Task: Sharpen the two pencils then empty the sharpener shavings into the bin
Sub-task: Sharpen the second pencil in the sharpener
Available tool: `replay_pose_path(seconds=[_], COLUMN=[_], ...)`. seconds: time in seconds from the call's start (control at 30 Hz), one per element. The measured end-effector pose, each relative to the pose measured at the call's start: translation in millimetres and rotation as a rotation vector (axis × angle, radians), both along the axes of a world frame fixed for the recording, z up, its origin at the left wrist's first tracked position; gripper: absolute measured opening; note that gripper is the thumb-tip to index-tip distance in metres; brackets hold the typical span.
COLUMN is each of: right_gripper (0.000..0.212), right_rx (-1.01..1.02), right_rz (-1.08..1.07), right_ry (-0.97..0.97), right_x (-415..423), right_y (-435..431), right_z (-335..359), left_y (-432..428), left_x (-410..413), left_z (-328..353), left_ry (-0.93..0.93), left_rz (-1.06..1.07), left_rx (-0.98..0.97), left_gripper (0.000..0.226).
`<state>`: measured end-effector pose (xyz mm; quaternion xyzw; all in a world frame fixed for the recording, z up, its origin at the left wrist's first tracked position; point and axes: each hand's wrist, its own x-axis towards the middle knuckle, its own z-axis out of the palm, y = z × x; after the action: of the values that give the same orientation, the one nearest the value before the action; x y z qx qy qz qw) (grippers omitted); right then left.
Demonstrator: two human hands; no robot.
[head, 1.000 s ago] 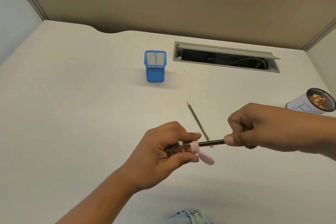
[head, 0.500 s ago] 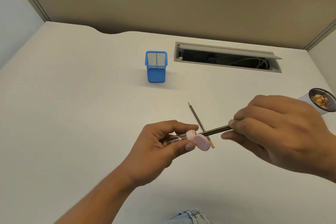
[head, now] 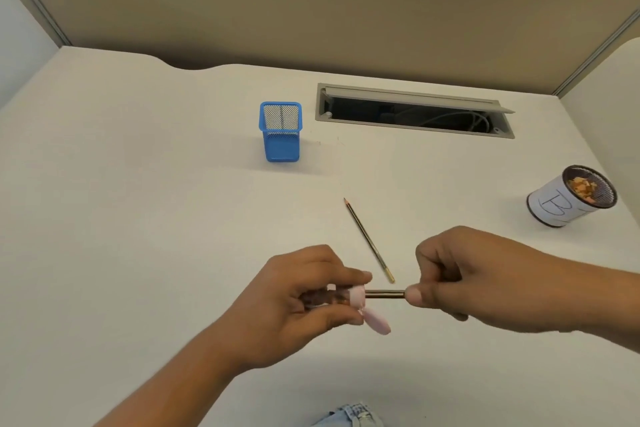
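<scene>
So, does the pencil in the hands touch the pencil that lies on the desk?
Apart. The head view shows bare desk between the held pencil and the brass end of the lying pencil.
</scene>
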<state>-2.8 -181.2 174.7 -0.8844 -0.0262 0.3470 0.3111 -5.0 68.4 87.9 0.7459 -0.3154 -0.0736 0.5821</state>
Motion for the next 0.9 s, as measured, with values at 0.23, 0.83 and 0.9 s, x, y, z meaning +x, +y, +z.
replay_pose_path(seconds=[0.23,0.83,0.9], right_gripper=[0.023,0.038,0.032], right_rx=[-0.329,0.025,-0.078], right_rz=[0.568,-0.111,-0.013], right_ry=[-0.890,-0.064,-0.175], right_x=[-5,7,7], right_y=[-1,5,6], right_z=[14,17,17], left_y=[0,1,1], left_x=[0,7,8], left_z=[6,9,8], left_ry=[0.223,-0.147,-0.120], left_rz=[0.095,0.009,0.056], left_rx=[-0.072,-0.015,-0.010], left_gripper=[0.028,0.030,0.030])
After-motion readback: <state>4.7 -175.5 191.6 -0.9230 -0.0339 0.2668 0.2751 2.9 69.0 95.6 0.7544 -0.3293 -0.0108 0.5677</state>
